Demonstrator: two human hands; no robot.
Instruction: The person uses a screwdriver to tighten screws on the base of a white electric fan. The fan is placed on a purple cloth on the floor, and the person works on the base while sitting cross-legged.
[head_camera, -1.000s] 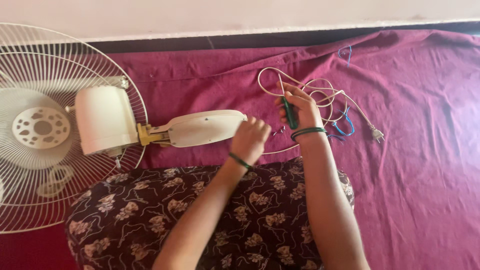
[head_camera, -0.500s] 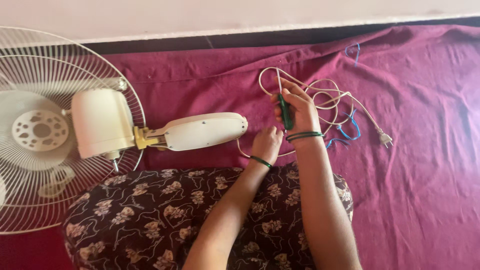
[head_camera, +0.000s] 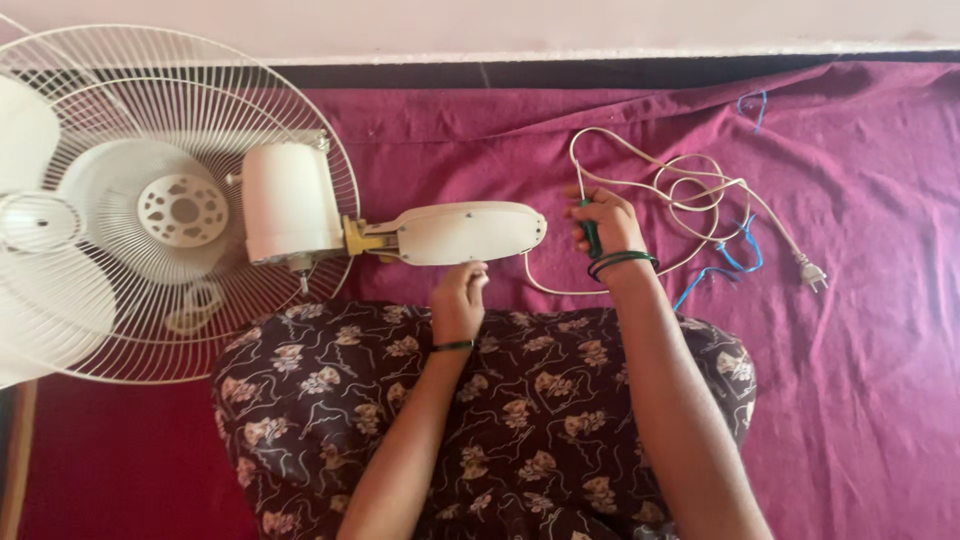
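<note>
Our right hand (head_camera: 605, 225) grips a green-handled screwdriver (head_camera: 590, 238) firmly, left hand (head_camera: 458, 298) curls loosely, empty, at six o'clock under the rigid, top-heavy fan neck (head_camera: 465, 232).

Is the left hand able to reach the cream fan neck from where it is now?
Probably yes: the left hand lies just below the cream fan neck, at its lower edge, and nothing stands between them.

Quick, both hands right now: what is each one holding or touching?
Left hand: fingers curled at the lower edge of the fan's cream neck housing; a firm grasp cannot be told.
Right hand: closed around a green-handled tool, beside the white power cord.
</note>
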